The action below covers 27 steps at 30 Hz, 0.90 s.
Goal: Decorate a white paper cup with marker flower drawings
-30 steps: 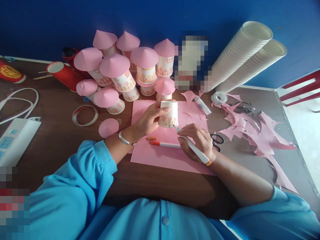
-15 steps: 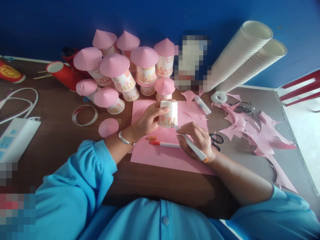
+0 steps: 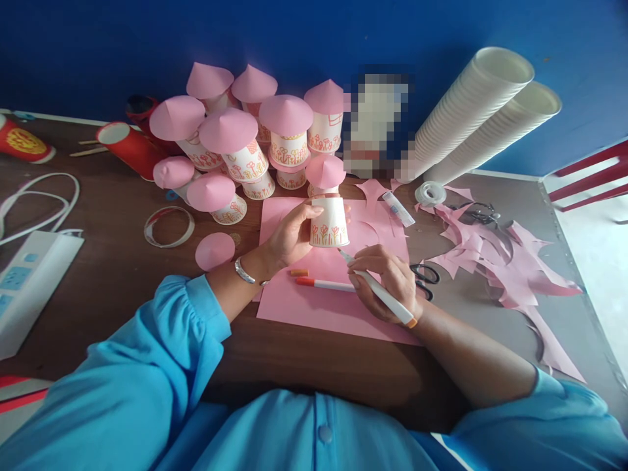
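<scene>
Left hand point(image 3: 289, 239): fingers wrapped around an upturned paper cup point(image 3: 330, 222) above the pink sheet point(image 3: 318, 304). Right hand point(image 3: 387, 278), at four o'clock of the cup, pinches a marker point(image 3: 380, 293), tip just beside the cup's rim.

Person wearing bright blue long-sleeved shirt point(image 3: 314, 425), round blue button showing at front placket. Left sleeve point(image 3: 142, 366) puffing at gathered cuff, bunching near forearm. Right sleeve point(image 3: 544, 418) sitting pushed up toward elbow. Silver bangle point(image 3: 244, 271) circling left wrist. Both hands showing bare, no rings discernible.
</scene>
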Each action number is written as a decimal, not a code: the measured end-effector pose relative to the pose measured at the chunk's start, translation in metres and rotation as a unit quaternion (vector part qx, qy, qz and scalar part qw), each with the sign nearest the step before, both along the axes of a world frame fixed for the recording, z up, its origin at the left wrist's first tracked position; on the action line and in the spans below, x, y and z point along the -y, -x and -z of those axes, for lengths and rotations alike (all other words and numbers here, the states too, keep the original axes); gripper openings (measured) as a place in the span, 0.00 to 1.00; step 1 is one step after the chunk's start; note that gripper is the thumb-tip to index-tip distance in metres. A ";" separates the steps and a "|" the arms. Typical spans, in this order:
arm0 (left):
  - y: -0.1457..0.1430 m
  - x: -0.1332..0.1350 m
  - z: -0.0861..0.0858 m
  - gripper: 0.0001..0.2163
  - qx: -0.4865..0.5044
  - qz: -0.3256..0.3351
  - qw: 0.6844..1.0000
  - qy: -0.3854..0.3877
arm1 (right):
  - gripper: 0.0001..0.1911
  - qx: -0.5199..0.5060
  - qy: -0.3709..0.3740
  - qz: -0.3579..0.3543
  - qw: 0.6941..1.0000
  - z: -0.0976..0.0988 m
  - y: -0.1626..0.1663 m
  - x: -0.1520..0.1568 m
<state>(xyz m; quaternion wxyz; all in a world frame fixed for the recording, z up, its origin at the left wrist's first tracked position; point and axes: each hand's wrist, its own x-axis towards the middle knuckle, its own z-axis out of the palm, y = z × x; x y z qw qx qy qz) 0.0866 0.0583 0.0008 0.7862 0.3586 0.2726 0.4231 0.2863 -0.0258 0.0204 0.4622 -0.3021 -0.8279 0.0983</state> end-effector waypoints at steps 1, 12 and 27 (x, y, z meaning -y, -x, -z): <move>0.000 0.000 0.001 0.21 -0.001 -0.004 1.000 0.003 | 0.12 0.000 0.005 -0.017 1.000 0.000 0.001 0.000; -0.002 0.011 -0.012 0.26 -0.055 0.007 0.997 -0.060 | 0.10 -0.003 0.016 -0.110 0.994 0.001 0.007 0.000; 0.002 0.002 0.002 0.23 -0.026 0.026 0.998 -0.041 | 0.14 0.019 -0.014 0.011 1.000 -0.002 0.002 0.000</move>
